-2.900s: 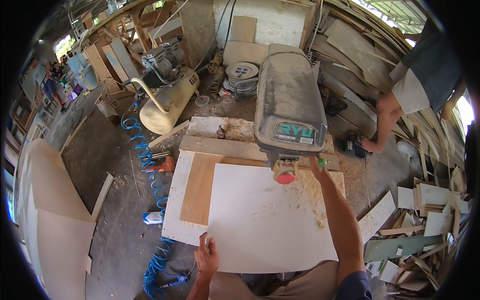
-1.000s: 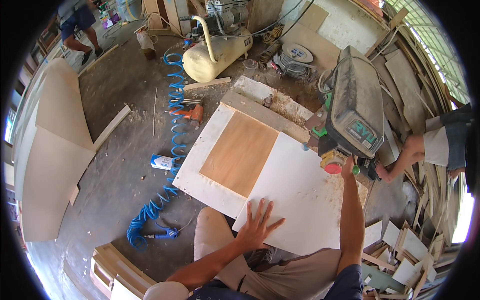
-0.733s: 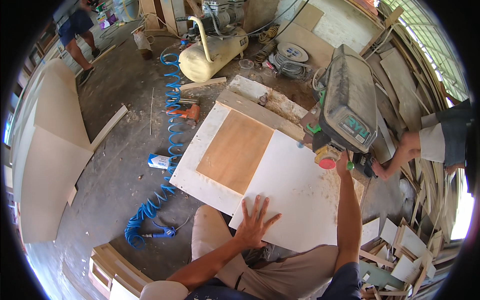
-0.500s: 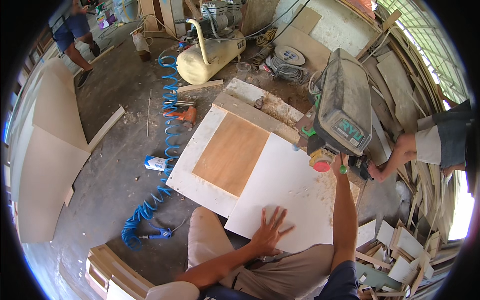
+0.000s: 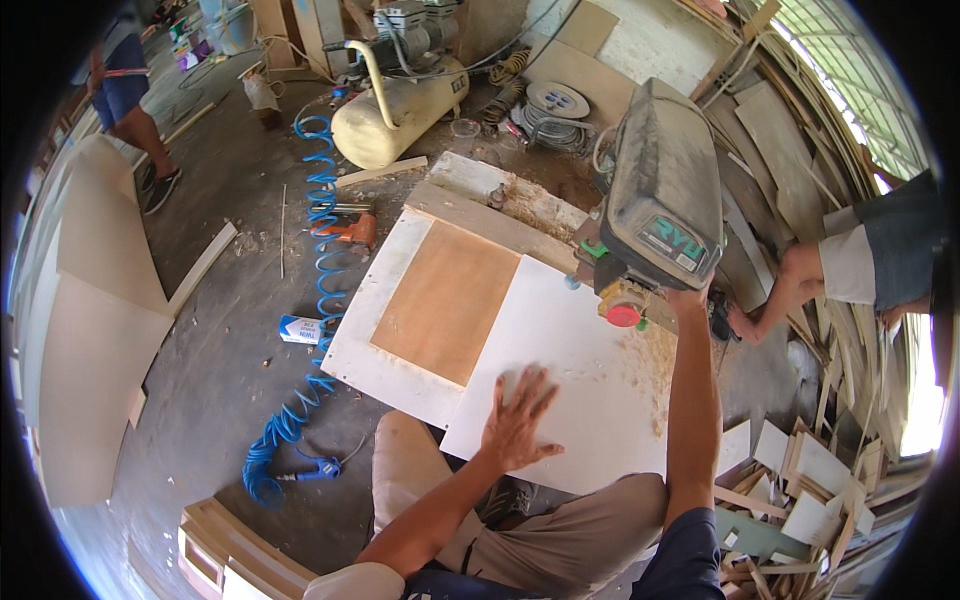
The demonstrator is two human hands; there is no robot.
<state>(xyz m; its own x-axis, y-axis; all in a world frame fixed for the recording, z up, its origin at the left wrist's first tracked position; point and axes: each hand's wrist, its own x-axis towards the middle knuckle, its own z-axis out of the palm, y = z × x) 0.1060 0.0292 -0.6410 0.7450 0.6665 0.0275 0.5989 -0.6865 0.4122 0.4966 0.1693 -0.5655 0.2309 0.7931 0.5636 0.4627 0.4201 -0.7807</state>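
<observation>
Head view: left hand (image 5: 518, 418) palm down on a big white sheet (image 5: 580, 400), fingers fanned out and released, a bit blurred at the tips, nothing pinched. As for the sheet, pretty much covering the right part of the tabletop (image 5: 410, 388), with its left corner poking out past the near edge. Right hand (image 5: 692, 288) up at the front end of the dark, dusty saw head (image 5: 665, 160), over toward the tabletop's right edge. Fingers mostly tucked out of sight there, so can't tell whether clenched or loose. Just left of that hand, a red round cap (image 5: 622, 315) under the saw head, above the sheet. Loose sawdust (image 5: 650, 375) scattered on the sheet, toward the tabletop's right edge. Left of the sheet, a bare brown panel (image 5: 450, 300) framed by white along the tabletop's left and near edges. Wooden strip (image 5: 495, 228) running along the back edge. On the floor off the left edge: an orange tool (image 5: 355, 232), a blue-and-white box (image 5: 300, 329) and a coiled blue hose (image 5: 265, 455). Past the back edge, a cream air tank (image 5: 400, 115) and a cable reel (image 5: 557, 100). Wood offcuts (image 5: 800, 500) piled up beyond the near right corner.
</observation>
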